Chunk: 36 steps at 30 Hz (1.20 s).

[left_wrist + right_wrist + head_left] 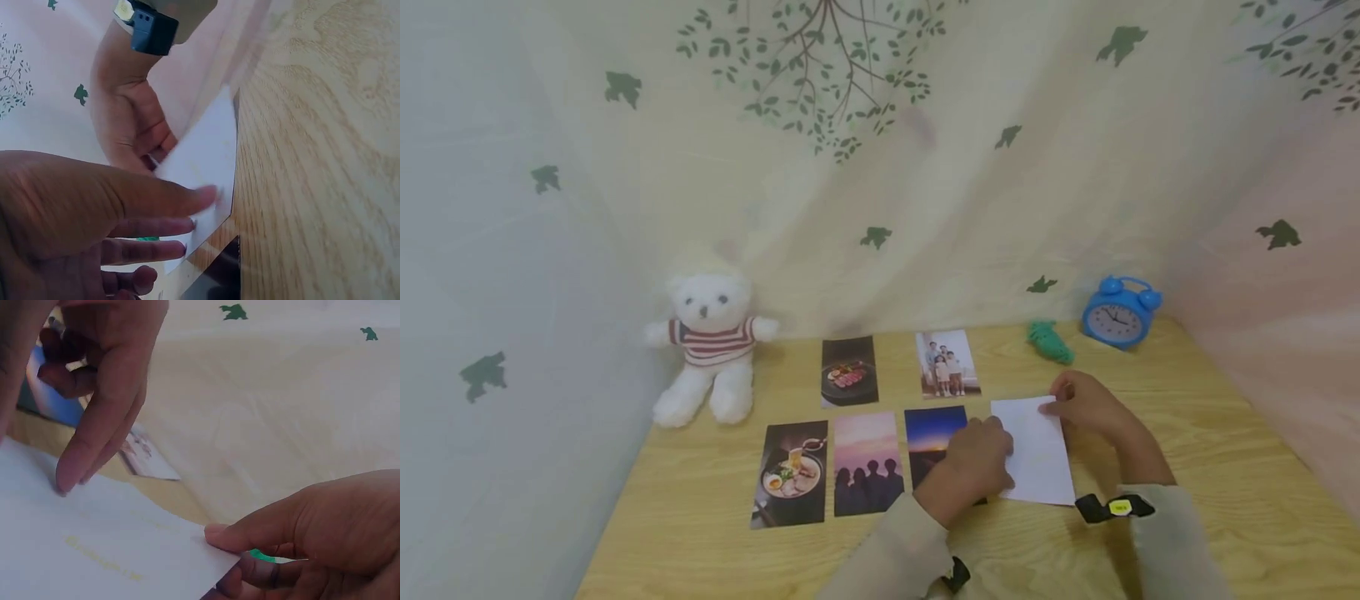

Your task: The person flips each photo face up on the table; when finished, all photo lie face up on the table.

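Observation:
A white photo card [1036,462], blank but for faint yellow print, is at the right end of the front row of photos. My right hand [1092,408] pinches its far right corner between thumb and fingers; the right wrist view shows the thumb [219,534] on top and the card bowed. At the left edge of the card is my left hand [976,458], its extended fingertips touching the white face. Beneath that hand a sunset photo [934,429] is partly covered.
Left of the sunset photo lie a silhouette photo [867,450] and a noodle-bowl photo [793,475]. Behind are a meat-dish photo [848,372] and a family photo [947,364]. A white teddy bear [711,350] sits left; a green toy [1050,342] and blue alarm clock [1117,315] are back right.

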{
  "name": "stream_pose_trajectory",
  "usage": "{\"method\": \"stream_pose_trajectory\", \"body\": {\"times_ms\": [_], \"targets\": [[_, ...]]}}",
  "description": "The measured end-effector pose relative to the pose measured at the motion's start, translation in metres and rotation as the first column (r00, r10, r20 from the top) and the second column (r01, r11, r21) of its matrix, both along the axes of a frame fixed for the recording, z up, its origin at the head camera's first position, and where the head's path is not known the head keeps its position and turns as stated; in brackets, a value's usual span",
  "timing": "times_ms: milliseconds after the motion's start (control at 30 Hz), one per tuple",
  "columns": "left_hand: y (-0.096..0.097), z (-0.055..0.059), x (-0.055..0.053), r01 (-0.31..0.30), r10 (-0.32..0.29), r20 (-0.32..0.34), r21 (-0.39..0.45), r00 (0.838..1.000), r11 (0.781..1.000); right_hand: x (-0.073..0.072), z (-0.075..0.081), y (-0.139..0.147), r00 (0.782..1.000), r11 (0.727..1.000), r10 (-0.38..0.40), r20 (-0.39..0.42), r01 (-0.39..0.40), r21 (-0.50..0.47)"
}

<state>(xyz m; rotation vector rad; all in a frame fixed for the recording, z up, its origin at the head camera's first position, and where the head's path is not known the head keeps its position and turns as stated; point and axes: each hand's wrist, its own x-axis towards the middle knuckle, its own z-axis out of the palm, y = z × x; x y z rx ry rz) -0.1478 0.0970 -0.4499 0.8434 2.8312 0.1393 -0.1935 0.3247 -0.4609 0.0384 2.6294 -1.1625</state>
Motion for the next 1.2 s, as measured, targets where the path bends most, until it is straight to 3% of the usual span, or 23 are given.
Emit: {"method": "stream_pose_trajectory", "body": {"times_ms": [100,267,400,567,633,800,900,1000,1200], "targets": [[-0.001,0.000,-0.001,-0.019,0.015,0.057,0.067,0.998,0.998,0.001,0.006,-0.001,1.000,0.989,0.015,0.006,-0.014,-0.149],[-0.002,0.003,-0.002,-0.094,0.045,0.220,0.217,0.975,0.972,0.003,0.018,-0.011,0.999,0.928,0.012,0.038,0.003,-0.373],[-0.003,0.005,-0.003,-0.146,0.039,0.326,0.309,0.945,0.940,0.003,0.025,-0.020,1.000,0.906,-0.013,0.029,0.024,-0.423],[-0.006,0.008,-0.004,-0.192,0.032,0.373,0.400,0.927,0.896,0.003,0.025,-0.027,0.999,0.895,-0.044,0.005,0.042,-0.444],[-0.008,0.010,-0.004,-0.231,0.021,0.425,0.450,0.905,0.863,0.003,0.024,-0.029,0.998,0.892,-0.058,0.016,0.059,-0.449],[-0.012,0.013,-0.006,-0.327,-0.069,0.563,0.570,0.823,0.754,0.004,0.019,-0.031,0.996,0.906,-0.055,0.065,0.077,-0.416],[-0.013,0.014,-0.010,-0.342,-0.110,0.583,0.607,0.805,0.717,0.004,0.015,-0.030,0.998,0.922,-0.002,0.063,0.026,-0.387],[-0.015,0.014,-0.014,-0.353,-0.108,0.586,0.614,0.803,0.706,0.003,0.012,-0.030,0.997,0.935,0.046,0.059,-0.022,-0.353],[-0.022,0.012,-0.015,-0.354,-0.052,0.575,0.569,0.816,0.742,0.002,0.004,-0.032,0.994,0.969,0.081,0.079,-0.061,-0.238]]}}
